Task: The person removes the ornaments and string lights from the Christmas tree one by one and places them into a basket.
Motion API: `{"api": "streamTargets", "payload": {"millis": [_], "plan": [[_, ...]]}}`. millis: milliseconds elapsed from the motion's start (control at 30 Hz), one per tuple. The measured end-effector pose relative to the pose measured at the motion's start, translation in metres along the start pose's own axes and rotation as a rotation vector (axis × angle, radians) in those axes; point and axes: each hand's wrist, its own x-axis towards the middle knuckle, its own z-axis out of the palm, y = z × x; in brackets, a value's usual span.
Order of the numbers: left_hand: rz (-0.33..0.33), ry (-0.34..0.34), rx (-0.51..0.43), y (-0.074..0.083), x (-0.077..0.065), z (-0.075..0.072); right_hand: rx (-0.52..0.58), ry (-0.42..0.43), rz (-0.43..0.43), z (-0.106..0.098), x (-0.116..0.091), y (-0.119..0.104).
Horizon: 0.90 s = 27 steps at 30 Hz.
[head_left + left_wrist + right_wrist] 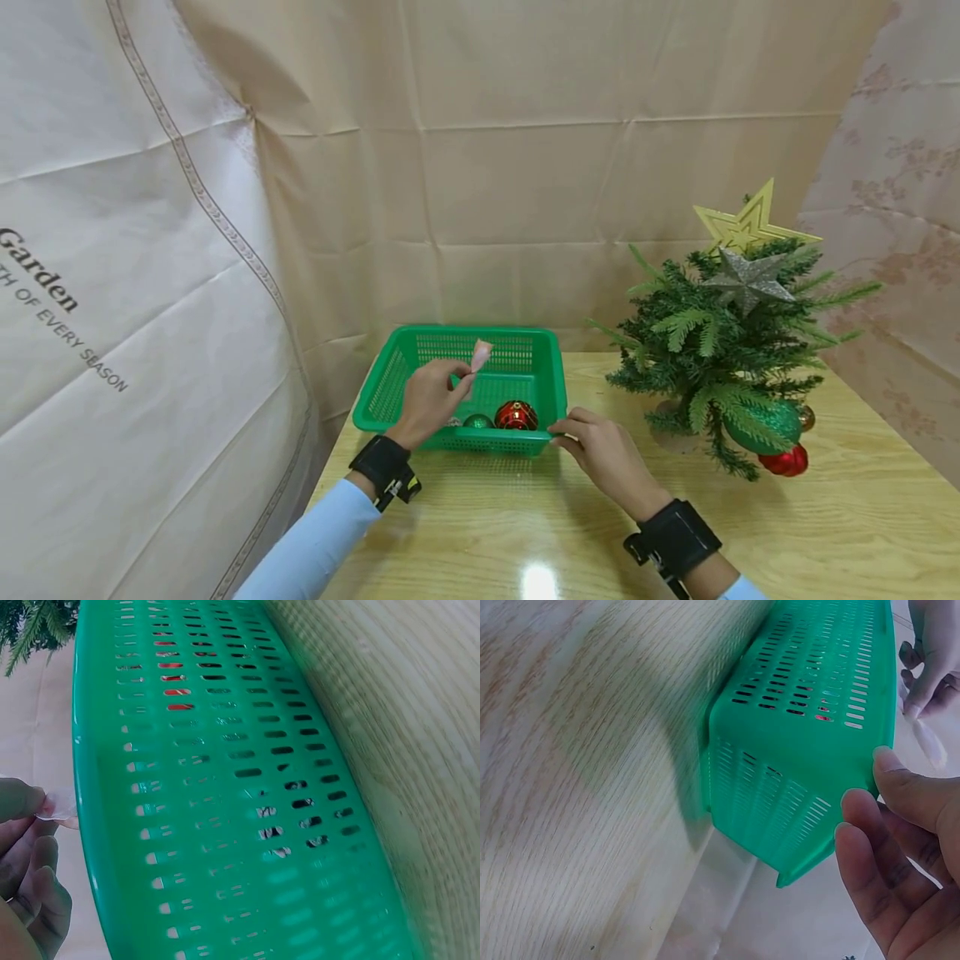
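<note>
1. While the left hand (435, 396) hangs over the green basket (459, 443), it's got a pale pinkish piece (481, 356) pinched between thumb and finger. Looks thin and see-through; can't tell what it actually is.
2. Right hand (600, 454) is pinching the basket's rim at the near corner, about 4 o'clock from the basket's middle, with the thumb on the lip and fingertips underneath.
3. Both wrists have black straps (678, 537), and there are light-blue sleeves (311, 537) below those.
4. Down in the basket: shiny red ball (516, 414) at 4 o'clock, green ball (478, 422) at 5, and something silvery (453, 422) around 6, mostly hidden by the hand.
5. Little Christmas tree (690, 354) sits at 3 o'clock from the basket, yellow star (738, 229) at its 12, silver star (750, 279) just under that. Big green bauble (757, 427) and red ornament (786, 461) at its 5.
6. All on a wooden table (465, 533), beige cloth (517, 183) behind at 12, "Garden" cloth (150, 333) off at 9.
</note>
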Motion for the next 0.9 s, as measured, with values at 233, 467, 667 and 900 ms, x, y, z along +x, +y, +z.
{"api": "streamTargets", "payload": {"millis": [233, 467, 667, 900], "plan": [[-0.015, 0.006, 0.010, -0.006, -0.006, -0.003, -0.008, -0.003, 0.009, 0.001, 0.000, 0.000], [-0.018, 0.020, 0.018, -0.013, -0.009, -0.006, -0.008, -0.008, 0.021, 0.000, 0.000, -0.001], [-0.038, 0.023, 0.028, -0.020, -0.016, -0.009, -0.007, -0.005, 0.018, 0.001, -0.001, -0.001], [-0.068, 0.004, 0.050, -0.027, -0.021, -0.016, 0.000, 0.008, 0.011, 0.001, -0.001, -0.001]]}}
